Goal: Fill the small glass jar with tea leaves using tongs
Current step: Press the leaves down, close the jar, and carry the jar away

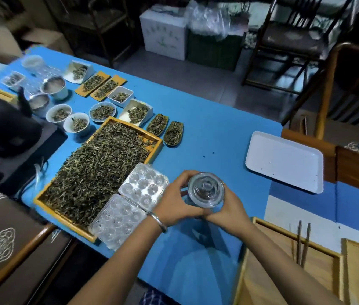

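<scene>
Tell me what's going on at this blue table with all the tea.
A person holds a small glass jar between both hands, the left hand and right hand wrapped around its sides, just above the blue table. Its glass lid is on, and no tea shows inside. To the left sits a large wooden tray heaped with loose tea leaves, with a clear plastic mould tray beside it. No tongs are in hand yet, so filling hasn't started.

White tray; black kettle
</scene>
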`<move>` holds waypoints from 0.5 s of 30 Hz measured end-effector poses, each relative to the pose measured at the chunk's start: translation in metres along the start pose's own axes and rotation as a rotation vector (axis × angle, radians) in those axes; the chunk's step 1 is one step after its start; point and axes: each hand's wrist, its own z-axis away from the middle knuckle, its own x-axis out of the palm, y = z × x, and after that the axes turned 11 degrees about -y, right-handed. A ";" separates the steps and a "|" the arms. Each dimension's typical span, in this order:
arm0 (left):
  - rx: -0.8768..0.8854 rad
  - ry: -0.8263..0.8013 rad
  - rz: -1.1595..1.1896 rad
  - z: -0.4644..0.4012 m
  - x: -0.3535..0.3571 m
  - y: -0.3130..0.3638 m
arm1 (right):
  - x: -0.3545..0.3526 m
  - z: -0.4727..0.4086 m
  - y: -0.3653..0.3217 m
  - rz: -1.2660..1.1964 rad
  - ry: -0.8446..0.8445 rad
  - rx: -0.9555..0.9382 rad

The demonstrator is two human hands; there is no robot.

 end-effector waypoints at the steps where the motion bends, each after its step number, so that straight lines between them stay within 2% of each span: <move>1: 0.015 0.038 0.010 0.006 -0.006 0.013 | -0.003 -0.001 -0.017 -0.002 -0.007 -0.045; 7: 0.146 0.344 0.087 0.076 -0.048 0.094 | 0.004 -0.010 -0.125 -0.030 -0.170 -0.375; 15: 0.237 0.754 0.007 0.246 -0.113 0.190 | 0.101 0.018 -0.296 -0.083 -0.463 -0.770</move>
